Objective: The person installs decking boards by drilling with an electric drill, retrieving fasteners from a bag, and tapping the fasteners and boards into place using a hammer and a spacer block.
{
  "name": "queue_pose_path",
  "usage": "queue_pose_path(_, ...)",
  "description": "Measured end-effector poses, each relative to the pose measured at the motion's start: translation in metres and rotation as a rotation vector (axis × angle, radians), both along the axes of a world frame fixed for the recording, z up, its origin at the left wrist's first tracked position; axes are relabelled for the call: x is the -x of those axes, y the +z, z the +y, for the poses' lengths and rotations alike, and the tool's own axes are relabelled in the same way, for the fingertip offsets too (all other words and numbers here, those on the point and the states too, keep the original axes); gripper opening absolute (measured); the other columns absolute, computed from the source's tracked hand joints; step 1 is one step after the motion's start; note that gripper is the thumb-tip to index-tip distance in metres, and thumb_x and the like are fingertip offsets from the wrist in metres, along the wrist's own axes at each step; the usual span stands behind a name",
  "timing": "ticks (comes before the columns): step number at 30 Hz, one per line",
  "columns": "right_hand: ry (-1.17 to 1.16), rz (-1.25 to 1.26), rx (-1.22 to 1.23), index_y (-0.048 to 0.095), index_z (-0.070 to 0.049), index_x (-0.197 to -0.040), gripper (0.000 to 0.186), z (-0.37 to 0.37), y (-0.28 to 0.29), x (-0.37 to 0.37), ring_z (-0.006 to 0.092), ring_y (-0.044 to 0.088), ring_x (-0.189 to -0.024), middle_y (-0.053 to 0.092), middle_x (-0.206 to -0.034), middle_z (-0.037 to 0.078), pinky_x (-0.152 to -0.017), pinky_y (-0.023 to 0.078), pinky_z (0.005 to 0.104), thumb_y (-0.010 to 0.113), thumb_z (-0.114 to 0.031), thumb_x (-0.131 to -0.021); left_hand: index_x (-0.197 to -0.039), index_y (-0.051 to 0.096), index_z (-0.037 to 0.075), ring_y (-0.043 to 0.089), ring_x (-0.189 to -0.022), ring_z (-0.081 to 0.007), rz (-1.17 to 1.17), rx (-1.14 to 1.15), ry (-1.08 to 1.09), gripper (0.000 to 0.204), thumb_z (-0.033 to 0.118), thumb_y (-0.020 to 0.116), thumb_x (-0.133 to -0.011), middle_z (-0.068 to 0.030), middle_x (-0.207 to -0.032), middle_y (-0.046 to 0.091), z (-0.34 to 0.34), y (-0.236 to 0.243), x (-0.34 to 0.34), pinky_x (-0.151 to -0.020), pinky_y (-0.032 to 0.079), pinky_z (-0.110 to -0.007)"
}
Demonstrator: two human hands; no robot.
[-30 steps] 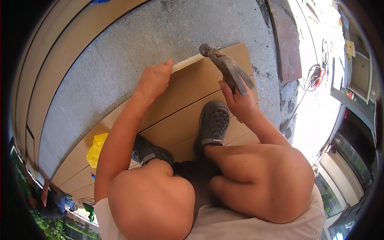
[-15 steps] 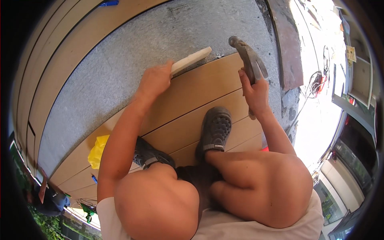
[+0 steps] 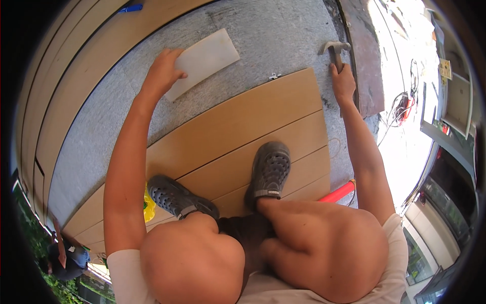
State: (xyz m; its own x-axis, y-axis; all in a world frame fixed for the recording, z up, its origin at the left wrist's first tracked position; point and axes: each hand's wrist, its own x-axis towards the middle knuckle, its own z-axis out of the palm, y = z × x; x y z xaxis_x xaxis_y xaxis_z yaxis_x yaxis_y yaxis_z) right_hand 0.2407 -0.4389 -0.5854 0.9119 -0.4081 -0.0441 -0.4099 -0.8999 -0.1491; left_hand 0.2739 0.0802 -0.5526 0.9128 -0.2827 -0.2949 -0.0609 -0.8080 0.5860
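My left hand grips the left end of a flat white board, which is over or on the grey rough floor, beyond the tan planks. At the right, my right hand is closed round the handle of a claw hammer, near the dark stone edge. A small metal clip lies at the far edge of the tan planks. My two feet in dark clogs rest on those planks, between bent bare knees.
A red tube lies by my right knee, a yellow bag by my left foot. Long planks with a blue tool run along the left. Cables lie at the right. Another person is at lower left.
My left hand has moved left and away from me, and the white board now shows its broad face. My right hand has taken the hammer up and to the right, off the planks.
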Motion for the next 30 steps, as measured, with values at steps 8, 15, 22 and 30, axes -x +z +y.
queue_pose_path(8, 0.618, 0.024, -0.497, 0.073, -0.008, -0.106, 0.016, 0.095, 0.037, -0.01, 0.0313, 0.064, -0.101, 0.069, -0.099, 0.01, -0.088, 0.051, 0.041, 0.068, -0.019, -0.095, -0.107, 0.067, 0.002, 0.061, -0.099, -0.0341, -0.417, 0.089, 0.027, 0.024, 0.002, 0.071, -0.084, -0.0134, -0.105, 0.064, -0.02, -0.008, 0.107, -0.089, 0.051, -0.042)
queue_pose_path(15, 0.965, 0.361, -0.336, 0.072, -0.009, -0.094, 0.012, 0.121, 0.016, -0.03, 0.0301, 0.063, -0.102, 0.07, -0.099, 0.007, -0.09, 0.051, 0.0408, 0.064, -0.017, -0.091, -0.106, 0.068, 0.002, 0.06, -0.1, -0.0343, -0.259, 0.082, 0.119, 0.018, 0.007, 0.07, -0.088, -0.0135, -0.103, 0.064, -0.033, -0.017, 0.172, -0.09, 0.049, -0.043)
queue_pose_path(22, 1.151, 0.246, -0.403, 0.063, -0.006, -0.085, 0.004, 0.145, 0.003, -0.024, 0.0329, 0.061, -0.095, 0.066, -0.089, 0.011, -0.086, 0.05, 0.0413, 0.061, -0.009, -0.087, -0.1, 0.066, 0.003, 0.057, -0.098, -0.0362, -0.162, 0.113, 0.18, 0.015, 0.009, 0.071, -0.087, -0.0134, -0.101, 0.062, -0.037, -0.027, 0.166, -0.087, 0.047, -0.044)
queue_pose_path(30, 1.2, 0.254, -0.425, 0.062, -0.006, -0.086, 0.001, 0.182, 0.001, -0.015, 0.0344, 0.06, -0.092, 0.065, -0.087, 0.011, -0.084, 0.05, 0.0409, 0.063, -0.006, -0.085, -0.1, 0.065, 0.004, 0.056, -0.098, -0.0361, -0.139, 0.15, 0.197, 0.015, 0.011, 0.071, -0.088, -0.0133, -0.101, 0.06, -0.033, -0.03, 0.166, -0.088, 0.046, -0.045)
